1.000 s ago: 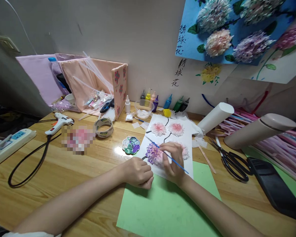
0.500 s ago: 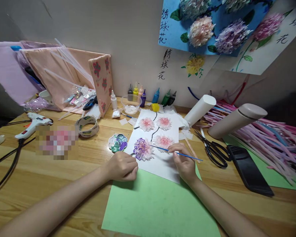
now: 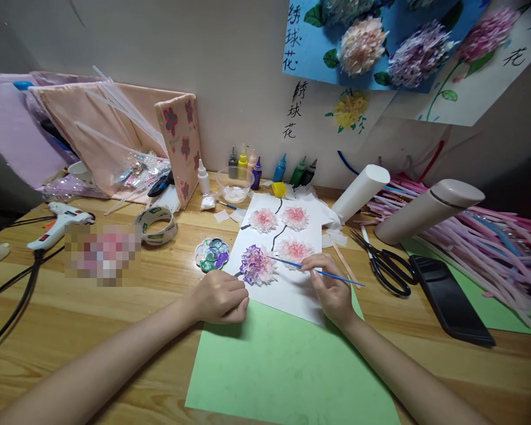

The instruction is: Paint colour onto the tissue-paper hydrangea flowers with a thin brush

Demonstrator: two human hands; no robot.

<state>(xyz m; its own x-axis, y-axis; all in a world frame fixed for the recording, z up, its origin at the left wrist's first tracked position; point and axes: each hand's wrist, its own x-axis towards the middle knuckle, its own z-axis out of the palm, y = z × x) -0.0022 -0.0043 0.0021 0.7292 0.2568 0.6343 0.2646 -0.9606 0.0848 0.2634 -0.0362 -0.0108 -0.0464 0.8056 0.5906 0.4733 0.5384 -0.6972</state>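
My right hand [image 3: 330,288] pinches a thin blue paintbrush [image 3: 340,278], its tip touching a purple tissue flower [image 3: 256,265] glued on a white sheet [image 3: 292,292]. Three pink tissue flowers, such as the nearest one [image 3: 294,249], sit on the same sheet with black stems. My left hand [image 3: 221,297] is curled in a loose fist at the sheet's lower left corner, pressing on its edge. A small flower-shaped paint palette [image 3: 211,254] lies just left of the sheet. A green paper sheet [image 3: 287,372] lies under my forearms.
Paint bottles [image 3: 256,171] and a clear bowl [image 3: 234,184] stand by the wall. Tape roll [image 3: 156,225], glue gun [image 3: 59,221], black scissors [image 3: 387,268], a black phone [image 3: 451,301], two cylinders [image 3: 427,209] and a pile of pink strips [image 3: 491,242] surround the sheet.
My right hand has lifted off the purple flower and moved right, now only the brush tip reaches it. The camera view turned left, then steadied. My left hand has stayed put.
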